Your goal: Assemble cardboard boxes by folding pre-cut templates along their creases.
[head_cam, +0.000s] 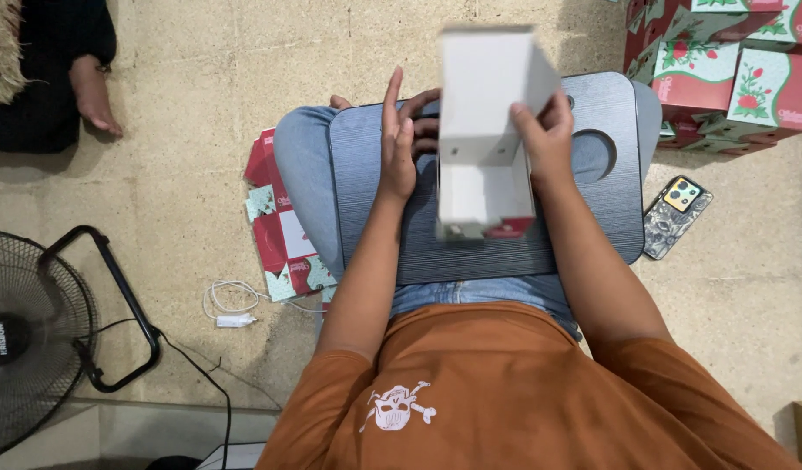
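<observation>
A half-folded cardboard box (483,130), white inside with a red printed outside, stands on a grey lap tray (610,200) across my knees. My right hand (544,139) grips the box's right wall, fingers curled over its edge. My left hand (402,139) presses flat against the box's left side with the fingers stretched up and apart. The box's upper flap leans away from me and its open inside faces the camera.
A pile of flat red and teal box blanks (279,226) lies left of my leg. Folded flowered boxes (723,74) are stacked at top right. A phone (677,216) lies right of the tray. A floor fan (26,339), a white charger (235,319) and another person's foot (92,91) are at left.
</observation>
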